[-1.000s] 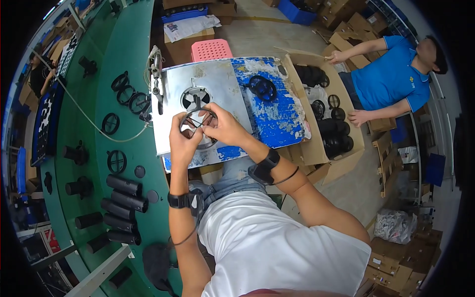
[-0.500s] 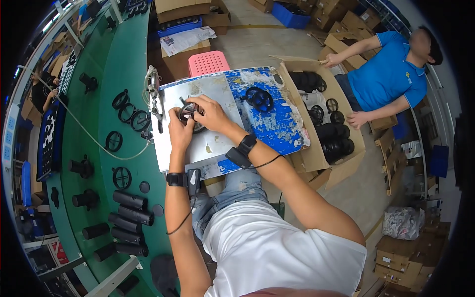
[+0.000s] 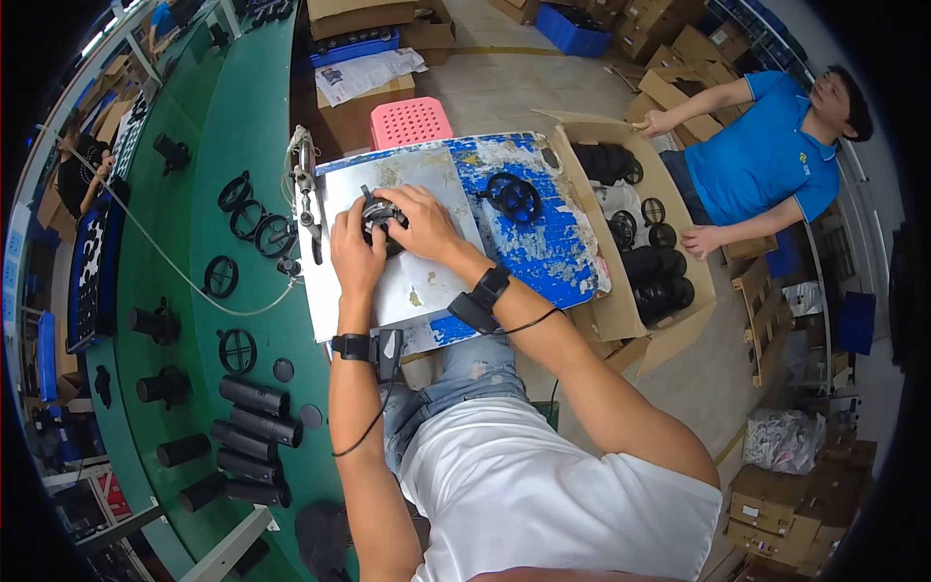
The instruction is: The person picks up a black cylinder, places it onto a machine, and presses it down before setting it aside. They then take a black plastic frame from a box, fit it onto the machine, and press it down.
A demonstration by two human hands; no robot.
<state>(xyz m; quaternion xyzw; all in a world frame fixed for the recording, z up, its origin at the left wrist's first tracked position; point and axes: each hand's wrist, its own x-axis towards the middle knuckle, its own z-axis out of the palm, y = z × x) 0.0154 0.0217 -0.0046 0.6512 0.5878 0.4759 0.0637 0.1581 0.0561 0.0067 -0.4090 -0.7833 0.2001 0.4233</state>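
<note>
A round black ring part point(image 3: 383, 215) is gripped between both my hands, low over the silver metal plate point(image 3: 441, 291) on the small worktable. My left hand point(image 3: 355, 250) closes on its left side, while my right hand point(image 3: 423, 225) wraps over its far and right side. Fingers hide much of the part. To the right, black ring parts with spokes point(image 3: 512, 198) lie on the table's worn blue surface point(image 3: 543, 257). A metal clamp-like fixture point(image 3: 307, 189) stands at the table's left edge.
On the green bench point(image 3: 208, 291) at left lie black rings point(image 3: 221, 276) and several black tubes point(image 3: 254, 393). An open carton point(image 3: 679, 320) of black parts adjoins the table at right. A co-worker in a blue shirt point(image 3: 747, 145) stands beyond it. A pink stool point(image 3: 411, 123) stands behind the table.
The ring part has shifted slightly and sits more level between my hands. My fingers have moved around its rim. The co-worker's head has turned a little.
</note>
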